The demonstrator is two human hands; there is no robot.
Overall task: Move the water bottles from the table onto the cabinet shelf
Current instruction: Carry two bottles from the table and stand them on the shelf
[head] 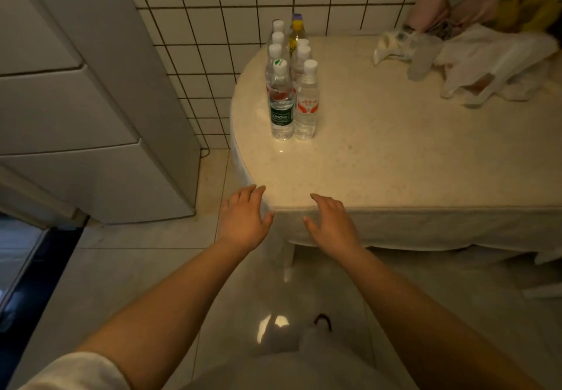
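I see both hands held out empty with fingers spread and relaxed, the left hand [243, 219] over the rounded corner of the table [395, 152] and the right hand [330, 222] just at its near edge, well short of the water bottles [289, 85]. Those stand upright in two tight rows at the table's far left edge by the tiled wall [213, 39]; the rear ones hide behind the front pair, so I cannot count them surely. Bare tabletop lies between hands and bottles, while blurred plastic bags [492, 61] crowd the far right.
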